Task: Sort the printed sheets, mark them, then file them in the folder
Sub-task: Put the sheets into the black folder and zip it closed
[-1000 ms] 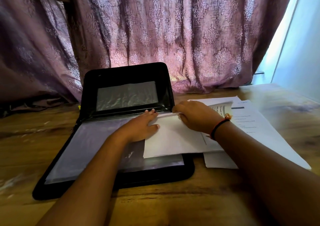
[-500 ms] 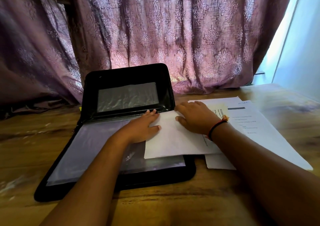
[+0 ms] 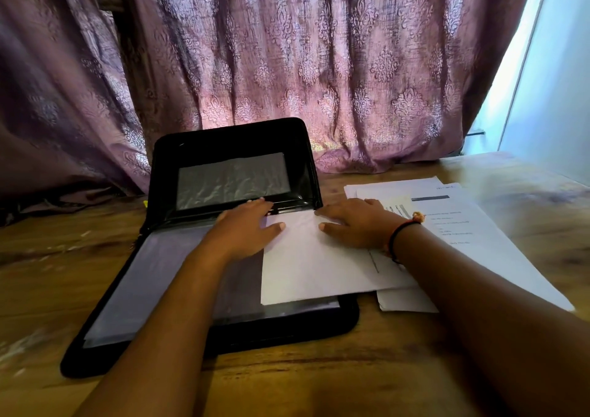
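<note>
With both flat hands, left (image 3: 245,231) and right (image 3: 354,225), pressing the sheet (image 3: 316,266), its long edge points leftward into the folder (image 3: 153,276).

Open folder (image 3: 287,330) lay on the table (image 3: 287,381), lid (image 3: 230,138) upright before the curtain (image 3: 287,49); one sheet (image 3: 313,266) overlapped its right half, apparently atop the stack (image 3: 485,247) beside it.

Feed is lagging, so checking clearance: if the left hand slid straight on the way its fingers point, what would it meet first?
Probably the raised cover of the black folder: the left hand lies flat, fingertips almost at the hinge, so it would strike the cover's lower edge almost at once.
</note>
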